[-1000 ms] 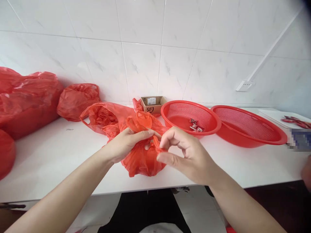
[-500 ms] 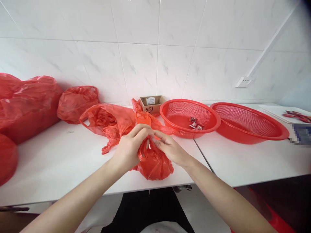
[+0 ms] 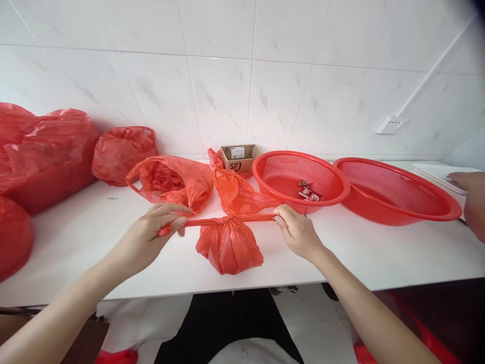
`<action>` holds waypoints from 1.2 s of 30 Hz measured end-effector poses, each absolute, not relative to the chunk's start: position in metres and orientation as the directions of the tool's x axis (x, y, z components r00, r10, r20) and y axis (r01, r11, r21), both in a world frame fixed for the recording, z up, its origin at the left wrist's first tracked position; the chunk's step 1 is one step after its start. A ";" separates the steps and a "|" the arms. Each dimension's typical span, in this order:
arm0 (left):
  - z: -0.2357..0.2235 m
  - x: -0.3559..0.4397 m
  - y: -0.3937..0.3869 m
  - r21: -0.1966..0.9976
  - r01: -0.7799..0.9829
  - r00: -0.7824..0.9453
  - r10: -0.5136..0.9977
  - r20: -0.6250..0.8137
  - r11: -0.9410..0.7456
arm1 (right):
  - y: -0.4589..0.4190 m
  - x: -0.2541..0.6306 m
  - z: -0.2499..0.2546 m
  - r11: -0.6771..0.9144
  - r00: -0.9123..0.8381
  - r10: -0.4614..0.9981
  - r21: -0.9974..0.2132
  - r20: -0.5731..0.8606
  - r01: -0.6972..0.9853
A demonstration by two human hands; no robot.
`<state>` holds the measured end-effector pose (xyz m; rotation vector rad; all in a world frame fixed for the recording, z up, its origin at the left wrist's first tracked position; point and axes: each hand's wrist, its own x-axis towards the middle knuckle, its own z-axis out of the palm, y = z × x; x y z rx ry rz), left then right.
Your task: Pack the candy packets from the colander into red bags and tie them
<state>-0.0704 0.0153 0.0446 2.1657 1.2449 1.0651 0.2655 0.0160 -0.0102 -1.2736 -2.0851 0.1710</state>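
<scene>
A small filled red plastic bag (image 3: pixel 228 245) sits near the front edge of the white counter (image 3: pixel 371 253). Its two handles are stretched out sideways from a knot at its top. My left hand (image 3: pixel 151 233) pinches the left handle end. My right hand (image 3: pixel 297 231) pinches the right handle end. Both hands are closed on the handles and pulled apart.
Loose red bags (image 3: pixel 170 181) lie behind, with larger full red bags (image 3: pixel 45 151) at the left. A small cardboard box (image 3: pixel 238 157) stands by the tiled wall. Two red mesh baskets (image 3: pixel 301 178) (image 3: pixel 397 194) sit at the right; the nearer holds a few small packets. Another person's hand (image 3: pixel 472 199) shows at the far right.
My hands were together at the top of the bag, working the handles. Now they have moved apart, drawing the handles taut sideways. Another person's hand has come in at the right.
</scene>
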 end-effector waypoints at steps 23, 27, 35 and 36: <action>0.035 0.013 0.014 0.975 0.193 0.408 0.913 0.026 -0.114 | 0.029 0.186 0.029 0.513 -0.297 0.851 -0.807 0.433 0.293; 0.034 0.007 0.015 0.983 0.178 0.297 0.955 -0.004 -0.051 | 0.015 0.190 0.023 0.449 -0.114 0.891 -0.823 0.439 0.347; 0.028 -0.011 0.016 0.900 0.278 0.447 0.875 0.187 -0.334 | -0.023 0.188 0.014 0.269 -0.170 0.961 -0.872 0.217 0.410; 0.026 -0.013 0.016 0.863 0.302 0.470 0.851 0.235 -0.405 | -0.021 0.190 0.013 0.285 -0.163 0.958 -0.850 0.236 0.444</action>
